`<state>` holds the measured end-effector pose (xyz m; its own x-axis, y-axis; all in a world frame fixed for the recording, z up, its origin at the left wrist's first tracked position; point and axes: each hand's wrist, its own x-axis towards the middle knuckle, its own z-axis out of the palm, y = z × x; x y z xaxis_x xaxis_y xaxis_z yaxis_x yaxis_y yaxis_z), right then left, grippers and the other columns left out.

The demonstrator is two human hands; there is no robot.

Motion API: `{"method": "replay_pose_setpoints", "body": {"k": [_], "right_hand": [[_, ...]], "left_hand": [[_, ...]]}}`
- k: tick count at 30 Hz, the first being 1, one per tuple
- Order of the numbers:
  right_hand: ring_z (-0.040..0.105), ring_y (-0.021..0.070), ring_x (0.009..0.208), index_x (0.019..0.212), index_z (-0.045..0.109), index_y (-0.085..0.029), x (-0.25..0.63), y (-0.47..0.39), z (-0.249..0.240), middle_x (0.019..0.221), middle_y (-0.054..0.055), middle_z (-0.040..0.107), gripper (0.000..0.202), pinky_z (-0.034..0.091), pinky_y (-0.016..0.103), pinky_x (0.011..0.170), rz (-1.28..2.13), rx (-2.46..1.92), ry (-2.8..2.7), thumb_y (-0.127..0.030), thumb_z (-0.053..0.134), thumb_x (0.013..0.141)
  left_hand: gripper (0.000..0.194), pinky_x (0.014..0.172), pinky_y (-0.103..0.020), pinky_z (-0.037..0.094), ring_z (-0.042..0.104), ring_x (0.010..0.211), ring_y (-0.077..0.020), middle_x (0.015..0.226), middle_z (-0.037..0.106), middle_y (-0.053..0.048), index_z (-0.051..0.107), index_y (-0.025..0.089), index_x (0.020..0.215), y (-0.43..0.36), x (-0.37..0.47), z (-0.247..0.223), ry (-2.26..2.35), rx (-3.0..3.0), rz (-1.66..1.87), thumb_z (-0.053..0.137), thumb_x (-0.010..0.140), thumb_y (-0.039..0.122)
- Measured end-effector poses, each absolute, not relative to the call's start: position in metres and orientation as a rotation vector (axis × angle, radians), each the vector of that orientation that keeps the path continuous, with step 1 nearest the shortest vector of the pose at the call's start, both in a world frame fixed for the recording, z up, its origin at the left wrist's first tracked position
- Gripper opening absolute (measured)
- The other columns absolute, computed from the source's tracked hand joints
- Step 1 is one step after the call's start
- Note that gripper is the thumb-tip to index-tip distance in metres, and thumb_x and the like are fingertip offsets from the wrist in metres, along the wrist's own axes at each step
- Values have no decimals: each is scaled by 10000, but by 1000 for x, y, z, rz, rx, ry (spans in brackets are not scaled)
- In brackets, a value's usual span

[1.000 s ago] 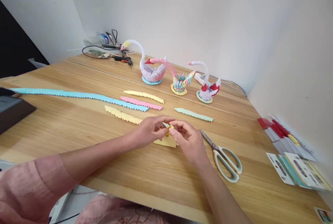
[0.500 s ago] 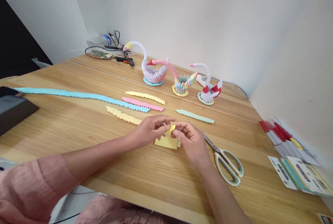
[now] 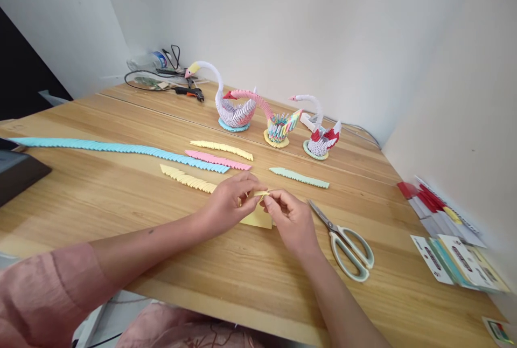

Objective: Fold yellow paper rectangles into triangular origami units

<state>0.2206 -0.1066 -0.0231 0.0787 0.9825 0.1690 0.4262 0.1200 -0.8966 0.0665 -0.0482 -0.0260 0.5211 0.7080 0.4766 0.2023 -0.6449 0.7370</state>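
Observation:
Between my two hands is a small folded piece of yellow paper (image 3: 262, 194). My left hand (image 3: 231, 202) pinches its left side, and my right hand (image 3: 291, 218) pinches its right end. Beneath them lies a stack of yellow paper sheets (image 3: 257, 220), partly covered by my fingers. A chain of folded yellow pieces (image 3: 188, 180) reaches toward my left hand. White-handled scissors (image 3: 350, 251) rest on the table to the right of my right hand.
Three paper swans, a large white one (image 3: 236, 115), a multicoloured one (image 3: 279, 128) and a white-red one (image 3: 320, 146), stand at the back. Blue (image 3: 121, 148), pink (image 3: 220, 160), yellow (image 3: 222, 148) and green (image 3: 299, 177) chains lie before them. Paper packs (image 3: 460, 262) sit right; a glue gun (image 3: 189, 92) lies back left.
The folded yellow paper has turned between my fingers and now shows a thin edge. My fingers have closed in around it. The whole view has shifted slightly.

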Motion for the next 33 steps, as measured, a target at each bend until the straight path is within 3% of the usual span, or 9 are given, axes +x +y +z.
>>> {"method": "replay_pose_setpoints", "body": {"k": [7,13,18,24,33], "right_hand": [[515,121,563,756,595,-183,219,-108,-21,645,-3,596,174,383,220,508,615,-1532,-1577,-300,493,835],[484,123,542,650,525,-194,219,-106,-20,587,-18,540,216,365,233,515,779,-1523,-1440,-322,510,824],[521,136,586,683,547,-195,220,-104,-24,620,-13,564,201,399,248,566,855,-1492,-1411,-332,515,826],[477,110,497,608,485,-198,219,-103,-24,550,-34,515,272,379,230,487,944,-1452,-1275,-357,537,822],[522,100,573,705,595,-171,226,-103,-22,676,0,607,238,384,215,523,1115,-1350,-1269,-360,537,838]], "left_hand": [[263,709,-273,509,604,829,-163,907,620,-81,646,128,1000,-51,67,-26,697,2242,1030,479,803,79],[341,829,-312,509,616,930,-177,1009,650,-88,596,151,1113,-51,67,-27,641,2296,1081,474,804,72],[379,820,-289,509,614,953,-169,1029,647,-94,568,158,1147,-51,68,-32,635,2419,1129,465,801,40],[366,815,-297,509,609,960,-178,1036,641,-95,563,170,1156,-52,68,-32,620,2524,1119,467,821,57],[360,841,-315,515,627,966,-184,1041,666,-87,557,165,1174,-47,67,-33,697,2462,1136,496,826,93]]}}
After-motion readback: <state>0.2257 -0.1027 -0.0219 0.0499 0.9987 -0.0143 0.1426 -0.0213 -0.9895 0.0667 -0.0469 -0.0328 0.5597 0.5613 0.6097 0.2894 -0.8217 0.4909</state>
